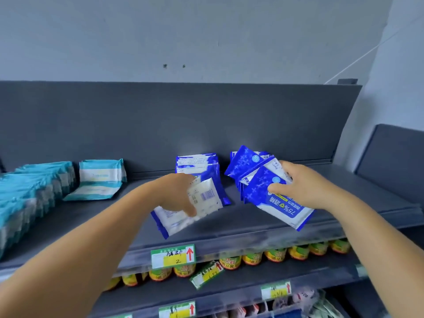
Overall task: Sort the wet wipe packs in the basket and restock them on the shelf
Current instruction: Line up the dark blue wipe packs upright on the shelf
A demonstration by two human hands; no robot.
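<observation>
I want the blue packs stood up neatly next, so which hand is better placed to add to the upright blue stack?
Left, probably. The left hand holds packs right in front of the upright blue stack; the right hand grips its own bunch farther right.

Blue wipe packs (278, 198) in right grip (298, 187), white-backed packs (195, 210) in left grip (177, 193), above grey shelf (252, 228).

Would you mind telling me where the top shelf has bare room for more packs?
Bare shelf lies right of the right hand, and between the teal packs and the left hand. The middle is crowded with blue packs.
</observation>
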